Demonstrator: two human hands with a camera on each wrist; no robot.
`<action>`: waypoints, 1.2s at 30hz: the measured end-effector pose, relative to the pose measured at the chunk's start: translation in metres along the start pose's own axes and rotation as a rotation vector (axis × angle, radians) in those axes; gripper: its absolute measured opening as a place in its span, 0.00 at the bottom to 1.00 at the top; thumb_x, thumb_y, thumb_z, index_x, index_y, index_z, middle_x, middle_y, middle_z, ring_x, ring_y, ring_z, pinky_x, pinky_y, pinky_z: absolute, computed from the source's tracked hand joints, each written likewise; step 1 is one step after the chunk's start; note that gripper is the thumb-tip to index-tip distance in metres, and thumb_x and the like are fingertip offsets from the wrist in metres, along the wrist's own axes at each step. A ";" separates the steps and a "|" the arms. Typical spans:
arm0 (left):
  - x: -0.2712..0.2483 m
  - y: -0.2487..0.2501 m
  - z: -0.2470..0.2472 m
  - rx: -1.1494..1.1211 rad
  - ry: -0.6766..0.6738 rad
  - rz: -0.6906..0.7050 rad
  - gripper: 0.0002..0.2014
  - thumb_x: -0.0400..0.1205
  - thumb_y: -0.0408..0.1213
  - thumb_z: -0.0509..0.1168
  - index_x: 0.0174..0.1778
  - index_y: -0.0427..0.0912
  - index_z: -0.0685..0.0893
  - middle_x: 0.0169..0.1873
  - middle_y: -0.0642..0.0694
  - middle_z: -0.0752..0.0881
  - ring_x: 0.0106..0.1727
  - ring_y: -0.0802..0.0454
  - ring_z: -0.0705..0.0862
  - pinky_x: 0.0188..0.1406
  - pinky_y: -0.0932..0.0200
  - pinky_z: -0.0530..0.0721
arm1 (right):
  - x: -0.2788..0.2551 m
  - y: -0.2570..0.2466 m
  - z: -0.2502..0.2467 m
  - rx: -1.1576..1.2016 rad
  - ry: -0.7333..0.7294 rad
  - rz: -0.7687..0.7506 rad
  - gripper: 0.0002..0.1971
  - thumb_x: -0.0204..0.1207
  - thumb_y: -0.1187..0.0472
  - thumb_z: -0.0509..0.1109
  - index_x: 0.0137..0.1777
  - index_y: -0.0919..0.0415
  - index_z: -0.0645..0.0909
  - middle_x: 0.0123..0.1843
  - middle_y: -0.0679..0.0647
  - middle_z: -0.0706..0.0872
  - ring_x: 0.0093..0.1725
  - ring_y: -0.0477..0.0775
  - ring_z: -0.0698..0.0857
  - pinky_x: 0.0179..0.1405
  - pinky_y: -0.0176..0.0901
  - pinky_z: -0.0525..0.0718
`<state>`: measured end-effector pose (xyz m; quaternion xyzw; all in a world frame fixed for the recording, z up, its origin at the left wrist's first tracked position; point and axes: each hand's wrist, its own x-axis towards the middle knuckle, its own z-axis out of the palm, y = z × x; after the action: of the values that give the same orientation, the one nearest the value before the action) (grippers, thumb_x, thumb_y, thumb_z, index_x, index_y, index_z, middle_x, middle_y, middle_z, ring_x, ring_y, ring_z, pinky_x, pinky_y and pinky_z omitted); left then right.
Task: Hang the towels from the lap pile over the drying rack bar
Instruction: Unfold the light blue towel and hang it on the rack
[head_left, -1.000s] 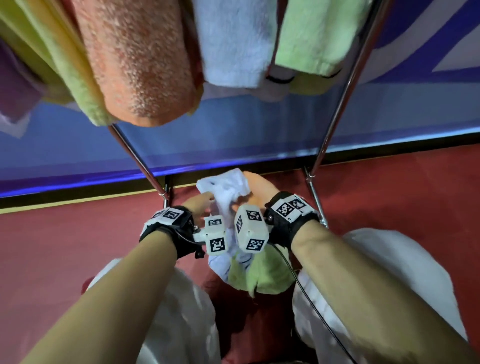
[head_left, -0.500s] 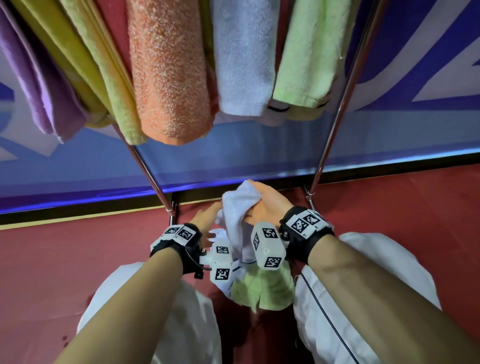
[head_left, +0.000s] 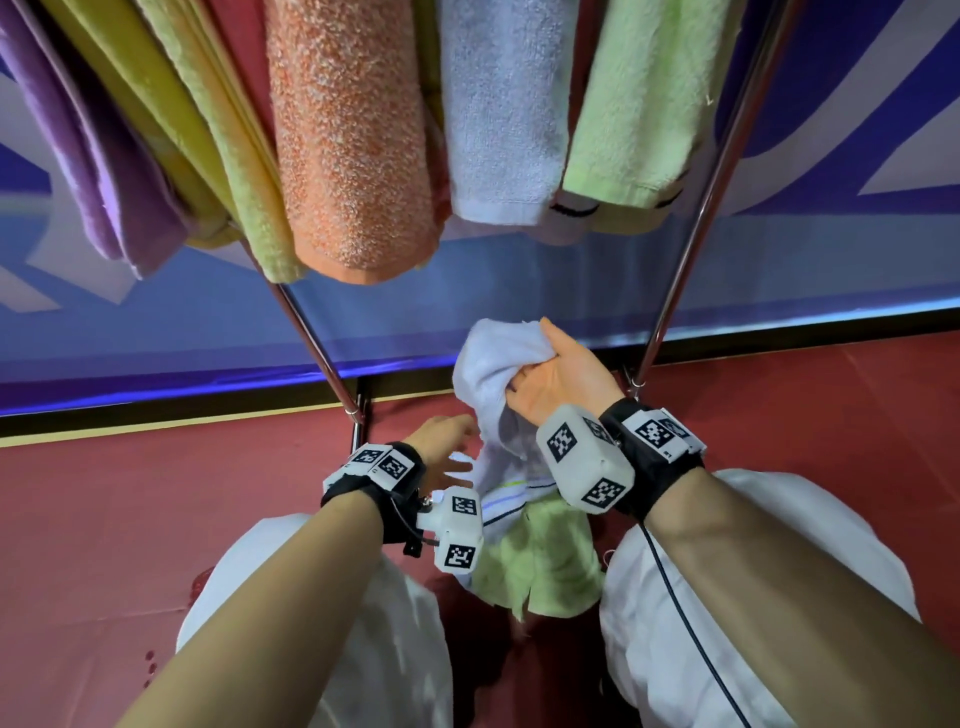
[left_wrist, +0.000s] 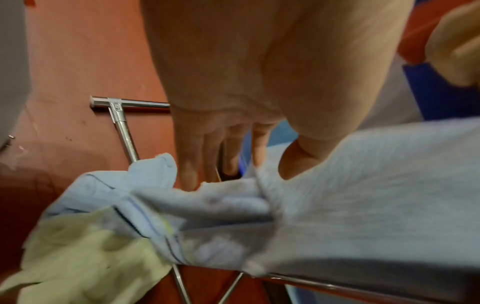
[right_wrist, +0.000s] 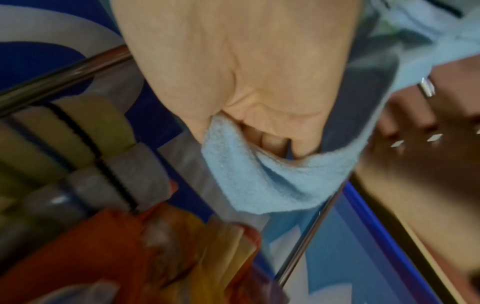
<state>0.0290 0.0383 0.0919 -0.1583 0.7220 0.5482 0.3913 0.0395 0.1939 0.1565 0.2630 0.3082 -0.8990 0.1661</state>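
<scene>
Right hand raised above the lap, fingers curled tight round a bunched fold of the pale blue towel, which trails down from the fist toward the lap. Lower striped hem of that towel draped over a light green towel lying between the knees. Left hand lower and just beside the hanging cloth, fingers straight and loosely spread, tips at the towel's edge; whether touching or just short of it, cannot tell. No grip there.

Overhead, drying rack bar out of sight behind hung towels: purple, yellow-green, orange, pale blue, light green, side by side and overlapping. Chrome rack legs slanting down to the red floor, blue-and-white banner behind.
</scene>
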 end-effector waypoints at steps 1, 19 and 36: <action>-0.001 -0.001 0.003 0.003 -0.035 -0.022 0.11 0.80 0.46 0.62 0.46 0.43 0.83 0.47 0.44 0.84 0.51 0.43 0.84 0.57 0.47 0.84 | 0.000 -0.002 0.003 -0.005 0.008 0.011 0.21 0.82 0.45 0.57 0.44 0.64 0.76 0.28 0.55 0.89 0.29 0.52 0.89 0.40 0.45 0.84; 0.000 0.020 -0.010 -0.492 0.145 0.262 0.08 0.85 0.30 0.60 0.40 0.41 0.79 0.18 0.51 0.82 0.16 0.61 0.79 0.16 0.70 0.77 | 0.006 -0.014 -0.025 -0.234 0.145 0.017 0.03 0.83 0.63 0.60 0.49 0.57 0.75 0.52 0.58 0.86 0.47 0.54 0.86 0.49 0.46 0.83; -0.007 0.019 -0.007 -0.321 0.069 0.248 0.07 0.81 0.32 0.60 0.48 0.43 0.83 0.32 0.48 0.84 0.33 0.53 0.80 0.33 0.62 0.80 | 0.026 0.021 -0.027 -1.086 0.055 -0.435 0.10 0.80 0.65 0.64 0.43 0.69 0.83 0.38 0.54 0.80 0.41 0.48 0.75 0.44 0.43 0.74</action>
<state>0.0184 0.0374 0.1097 -0.1474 0.6524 0.6944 0.2655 0.0384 0.1919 0.1139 0.0943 0.7759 -0.6186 0.0805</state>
